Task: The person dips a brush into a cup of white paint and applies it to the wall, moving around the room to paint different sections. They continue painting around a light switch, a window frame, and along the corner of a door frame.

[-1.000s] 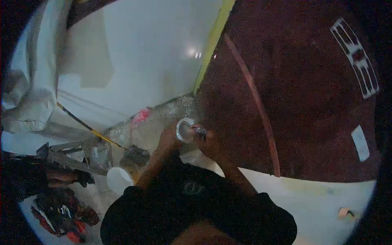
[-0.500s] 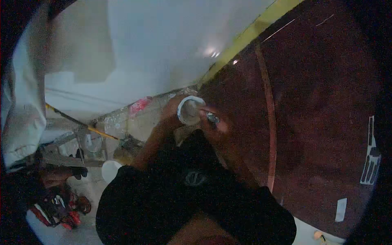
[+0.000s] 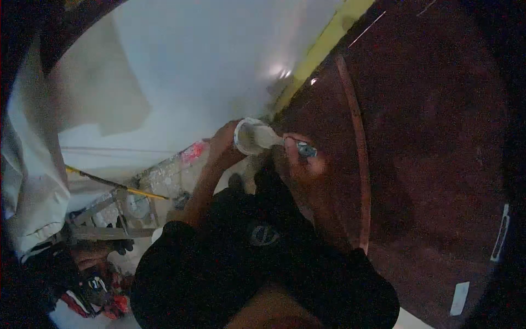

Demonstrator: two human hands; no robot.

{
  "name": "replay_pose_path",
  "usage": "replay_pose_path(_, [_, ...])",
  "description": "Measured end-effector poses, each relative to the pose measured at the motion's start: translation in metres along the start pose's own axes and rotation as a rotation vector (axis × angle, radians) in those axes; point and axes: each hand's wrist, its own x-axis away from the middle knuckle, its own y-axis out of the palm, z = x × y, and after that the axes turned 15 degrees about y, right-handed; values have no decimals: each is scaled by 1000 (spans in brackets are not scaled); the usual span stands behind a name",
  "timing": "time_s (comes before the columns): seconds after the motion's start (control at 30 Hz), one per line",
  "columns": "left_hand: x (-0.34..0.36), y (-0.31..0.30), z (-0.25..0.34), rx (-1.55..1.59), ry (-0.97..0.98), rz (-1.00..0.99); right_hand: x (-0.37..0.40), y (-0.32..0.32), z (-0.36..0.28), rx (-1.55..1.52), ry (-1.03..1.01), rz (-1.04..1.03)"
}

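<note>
A white round cup or small tub is held in front of my body, its open top facing me. My left hand wraps round its left side. My right hand grips the handle of a scraper-like tool, whose pale wide end rests at the tub's right rim. A blue-grey part of the handle shows between my right fingers. What lies inside the tub is too dim to make out.
A dark red-brown wall with a yellow strip stands on the right, a pale surface on the left. A yellow pole, a metal frame and dark and red items are at the lower left.
My right hand has moved a little right and the tool's pale wide end now shows at the rim. The tub has shifted slightly left and up as the view turned.
</note>
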Motion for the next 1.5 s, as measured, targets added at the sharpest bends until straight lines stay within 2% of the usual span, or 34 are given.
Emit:
replay_pose_path(0.03, [-2,-1,1,-22,-46,3,-2,-1,-2,2,131,17])
replay_pose_path(0.07, [-5,4,-4,-18,-41,2,-7,-2,2,5,131,24])
replay_pose_path(0.13, [-10,8,-15,-74,-51,-161,-14,1,13,143,-68,76])
replay_pose_path(0.27, [-5,13,-18,-76,78,-55,-27,-7,22,271,-55,-1])
replay_pose_path(0.33, [-4,20,-24,-159,23,-106,-37,-18,25,622,-698,93])
replay_pose_path(0.37, [-2,25,-28,-158,24,-103,-38,-18,27,624,-701,94])
replay_pose_path(0.43, [-4,27,-30,-125,30,-71,-39,-14,31,98,-109,-60])
replay_pose_path(0.47, [-5,28,-31,-114,32,-59,-41,-18,38,100,-111,-60])
replay_pose_path(0.53, [-12,25,-27,-65,-104,-108,-41,-24,42,100,-50,-161])
replay_pose_path(0.67, [-14,33,-34,-41,37,4,-38,-9,27,108,-63,-128])
replay_pose_path(0.73, [-21,28,-27,-29,-43,-109,-47,-5,43,-84,132,-146])
replay_pose_path(0.77, [-17,38,-43,2,25,-48,-51,-8,44,-84,121,-125])
replay_pose_path(0.83, [-23,23,-25,13,9,-82,-53,-10,37,-106,321,-100])
replay_pose_path(0.9, [-28,27,-22,15,-27,-121,-63,-12,58,-207,332,-71])
replay_pose_path(0.97, [-21,35,-35,-28,58,-27,-65,-14,57,-299,334,-44])
replay_pose_path(1.03, [-26,41,-42,-26,63,-47,-67,-29,47,-320,514,-60])
replay_pose_path(1.07, [-29,45,-45,-25,59,-74,-73,-33,53,-321,505,-55])
replay_pose_path(1.1, [-33,42,-41,-20,69,-70,-80,-35,63,-337,404,-41])
replay_pose_path(1.13, [-38,34,-33,6,-15,-96,-87,-38,67,-355,303,-31])
replay_pose_path(1.17, [-42,29,-28,32,-97,-122,-95,-45,70,-353,296,-25])
replay_pose_path(1.2, [-42,30,-31,32,-87,-117,-108,-55,69,-243,153,61])
replay_pose_path(1.27, [-34,38,-39,107,-147,-77,-117,-72,6,-67,62,74])
replay_pose_path(1.33, [-28,44,-48,173,-161,-59,-146,-103,-29,341,89,134])
replay_pose_path(1.4, [-26,42,-45,205,-143,-53,-183,-126,-42,468,-13,260])
replay_pose_path(1.43, [-26,40,-34,149,-181,-62,-187,-127,-83,255,-93,248])
replay_pose_path(1.5, [-18,51,-37,87,-208,-69,-246,-158,-94,517,-326,340])
